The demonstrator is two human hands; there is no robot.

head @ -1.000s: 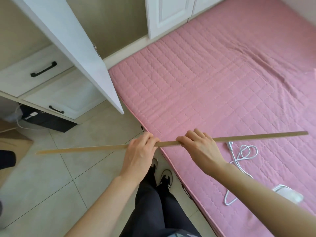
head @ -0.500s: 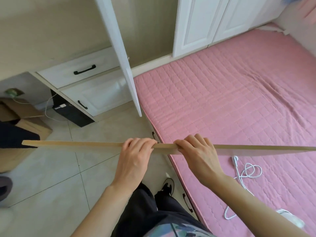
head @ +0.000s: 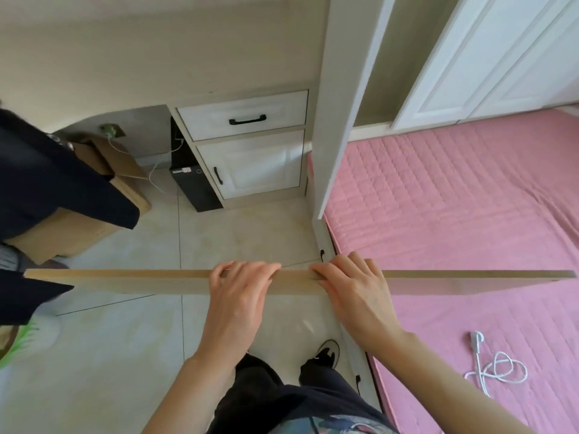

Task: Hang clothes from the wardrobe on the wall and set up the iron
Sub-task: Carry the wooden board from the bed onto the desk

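A long, thin wooden board (head: 131, 279) runs level across the view at waist height. My left hand (head: 238, 296) grips its top edge near the middle, and my right hand (head: 351, 289) grips it just to the right, both with fingers curled over the edge. A white wardrobe door (head: 341, 98) stands open straight ahead, edge-on. A coiled white power cord with plug (head: 498, 369) lies on the pink mattress (head: 454, 198) at lower right. Dark clothing (head: 47, 183) hangs or lies at the left edge. No iron is visible.
White drawers with black handles (head: 247, 120) and a black computer tower (head: 194, 186) sit against the far wall. Cardboard boxes (head: 103, 183) stand on the tiled floor at left. The mattress edge runs beside my feet (head: 326, 355).
The view has swung left and up. The board has turned from tilted to level and shows more of its flat face. Both hands keep their grip.
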